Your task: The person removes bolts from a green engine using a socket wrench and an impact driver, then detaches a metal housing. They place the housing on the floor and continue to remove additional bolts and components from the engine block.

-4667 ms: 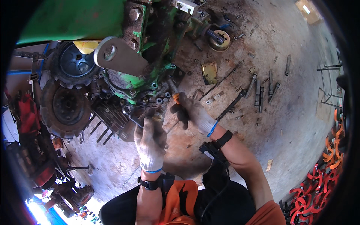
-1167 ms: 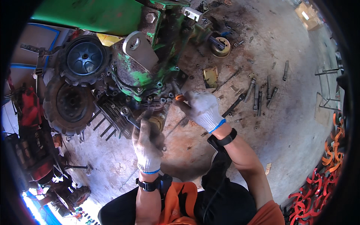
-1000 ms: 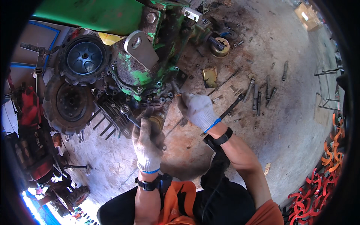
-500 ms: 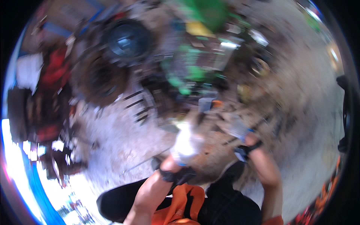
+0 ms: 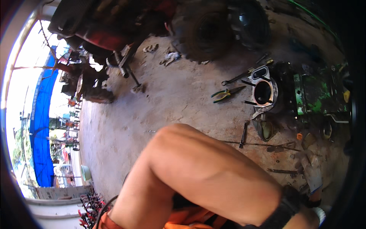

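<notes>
One dark, slender metal bar (image 5: 282, 171) lies just left of my white-gloved right hand (image 5: 312, 173), long axis pointing at it; can't tell if those fingers grip anything. Left hand (image 5: 320, 216)'s farther, only white cuff showing, fingers hidden.

Machine repair workshop, open to daylight on one side. Evidence: stained bare floor (image 5: 183, 95) strewn with pliers (image 5: 227, 92), wrench (image 5: 238, 78) and metal rods (image 5: 283, 171); engine part (image 5: 273, 93), bore exposed; green machine (image 5: 314, 93); treaded tyre (image 5: 202, 36); red machine (image 5: 103, 38); blue tarp (image 5: 42, 122) outside.
</notes>
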The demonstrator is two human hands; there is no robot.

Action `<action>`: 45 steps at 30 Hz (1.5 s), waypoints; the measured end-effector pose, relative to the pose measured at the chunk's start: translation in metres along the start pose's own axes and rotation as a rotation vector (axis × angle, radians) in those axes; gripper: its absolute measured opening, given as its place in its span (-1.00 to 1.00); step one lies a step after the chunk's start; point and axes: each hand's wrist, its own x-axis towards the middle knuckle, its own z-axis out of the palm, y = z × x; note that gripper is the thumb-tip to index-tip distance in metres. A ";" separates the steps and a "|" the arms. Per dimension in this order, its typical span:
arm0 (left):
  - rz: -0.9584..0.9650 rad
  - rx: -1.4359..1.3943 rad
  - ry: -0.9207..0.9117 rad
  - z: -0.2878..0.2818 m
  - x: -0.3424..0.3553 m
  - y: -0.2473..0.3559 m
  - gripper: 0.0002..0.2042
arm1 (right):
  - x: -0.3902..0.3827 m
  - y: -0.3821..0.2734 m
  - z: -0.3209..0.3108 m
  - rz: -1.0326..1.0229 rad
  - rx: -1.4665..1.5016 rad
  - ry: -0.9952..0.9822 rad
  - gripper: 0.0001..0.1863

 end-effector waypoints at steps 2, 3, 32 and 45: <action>-0.041 0.090 -0.055 -0.020 -0.005 0.010 -0.40 | 0.011 0.005 0.012 -0.007 -0.146 -0.043 -0.68; -0.055 0.142 -0.089 -0.029 -0.008 0.014 -0.39 | 0.017 0.009 0.019 -0.009 -0.217 -0.060 -0.68; -0.832 -0.951 -0.110 -0.011 -0.088 -0.191 -0.53 | 0.000 0.029 0.039 0.155 -0.829 0.345 -0.71; -0.725 -0.699 -0.126 -0.016 -0.105 -0.216 -0.69 | 0.133 0.057 0.164 0.161 -0.108 0.794 -0.59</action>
